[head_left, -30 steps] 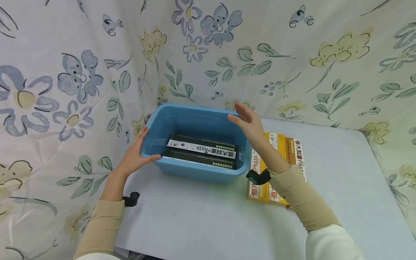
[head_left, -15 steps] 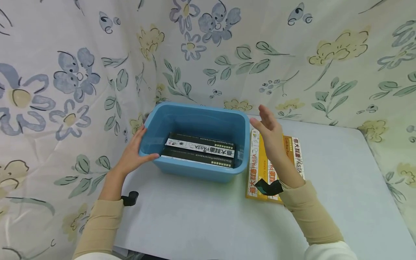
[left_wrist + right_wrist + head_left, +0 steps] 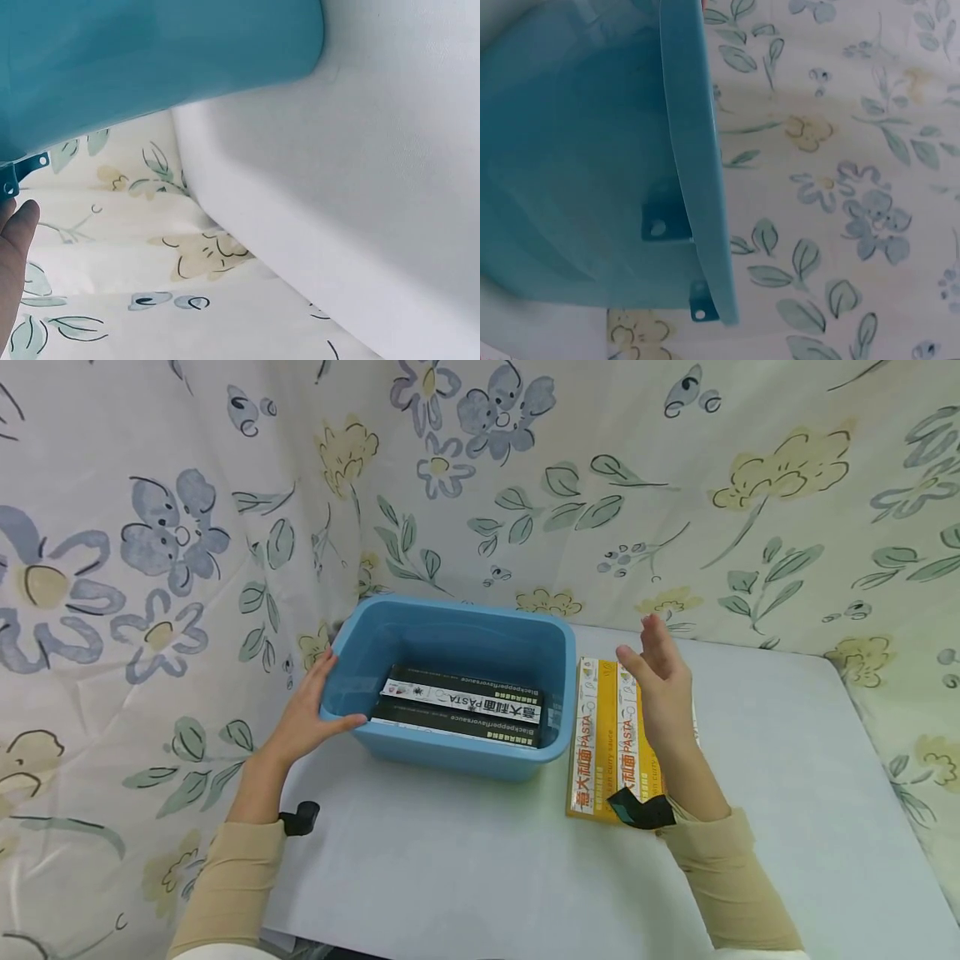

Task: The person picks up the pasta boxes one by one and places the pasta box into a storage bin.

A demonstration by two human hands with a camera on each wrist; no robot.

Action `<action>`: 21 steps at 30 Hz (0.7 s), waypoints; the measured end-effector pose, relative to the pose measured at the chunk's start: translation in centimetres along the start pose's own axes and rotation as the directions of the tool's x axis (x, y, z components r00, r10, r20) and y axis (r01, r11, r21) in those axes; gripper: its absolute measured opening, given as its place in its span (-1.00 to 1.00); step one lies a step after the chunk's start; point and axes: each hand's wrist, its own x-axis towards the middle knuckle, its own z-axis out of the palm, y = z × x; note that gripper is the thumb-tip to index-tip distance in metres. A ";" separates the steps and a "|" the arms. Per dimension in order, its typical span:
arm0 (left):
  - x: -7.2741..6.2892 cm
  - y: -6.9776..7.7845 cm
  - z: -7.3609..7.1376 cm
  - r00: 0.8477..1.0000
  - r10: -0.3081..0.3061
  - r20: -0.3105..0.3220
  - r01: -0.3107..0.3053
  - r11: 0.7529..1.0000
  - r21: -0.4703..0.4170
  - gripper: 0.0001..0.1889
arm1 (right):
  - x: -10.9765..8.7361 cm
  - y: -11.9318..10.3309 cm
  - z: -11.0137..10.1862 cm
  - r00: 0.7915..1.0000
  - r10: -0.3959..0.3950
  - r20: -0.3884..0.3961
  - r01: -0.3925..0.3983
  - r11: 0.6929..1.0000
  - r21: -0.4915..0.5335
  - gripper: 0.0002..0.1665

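A blue plastic bin (image 3: 450, 758) stands at the back left of the table. Inside it lie black pasta boxes (image 3: 459, 727) with white bands, side by side, labelled black pepper flavor sauce. My left hand (image 3: 300, 718) rests at the bin's left end, fingers along the outside and thumb across the near rim corner. My right hand (image 3: 663, 702) hovers over yellow pasta boxes (image 3: 609, 735) to the right of the bin, fingers straight and thumb apart, holding nothing. This hand and its forearm hide the right part of the yellow boxes.
The white table (image 3: 795, 777) extends to the right and in front of the bin. A floral curtain (image 3: 600, 485) hangs close behind the table and along its left side. Small lugs (image 3: 664, 225) with holes stick out under the bin's rim.
My right hand has moved right, from over the bin's right rim to above the yellow boxes, uncovering their left part. The left hand stays at the bin.
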 end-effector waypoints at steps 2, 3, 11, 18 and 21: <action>0.0 0.0 0.0 1.000 -0.001 0.001 0.001 1.000 0.000 0.12 | -0.1 0.1 -0.6 1.000 0.001 -0.016 -0.001 1.000 0.015 -0.14; 0.0 0.0 0.0 1.000 -0.002 0.001 0.002 1.000 -0.001 0.12 | -0.2 0.1 -0.9 1.000 0.000 -0.025 0.000 1.000 0.024 -0.13; 0.1 0.1 0.0 1.000 0.008 -0.003 -0.008 1.000 -0.008 0.12 | -0.7 1.1 -3.2 0.991 0.032 -0.132 -0.016 0.993 0.121 -0.12; 0.0 0.2 0.0 1.000 0.003 -0.006 -0.003 1.000 -0.007 0.13 | -1.2 2.3 -4.7 0.969 0.131 -0.210 -0.099 0.983 0.157 -0.13; 0.0 0.3 0.0 1.000 0.002 -0.009 -0.002 1.000 -0.013 0.13 | -1.6 2.8 -5.3 0.957 0.172 -0.235 -0.144 0.980 0.135 -0.14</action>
